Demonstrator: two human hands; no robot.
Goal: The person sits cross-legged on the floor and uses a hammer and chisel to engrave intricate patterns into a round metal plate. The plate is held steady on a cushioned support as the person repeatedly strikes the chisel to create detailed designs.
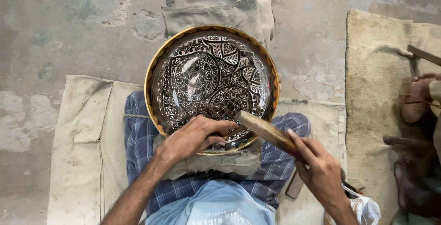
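Observation:
A large round metal plate with a brass rim and dark engraved floral patterns rests tilted on my lap, over a folded cloth. My left hand grips a small metal chisel against the plate's near edge. My right hand holds a wooden mallet, whose head hovers just above the chisel.
I sit cross-legged in blue checked trousers on a beige cloth mat over a concrete floor. Folded fabric lies behind the plate. Another person's feet rest on a mat at the right. A white plastic bag lies by my right knee.

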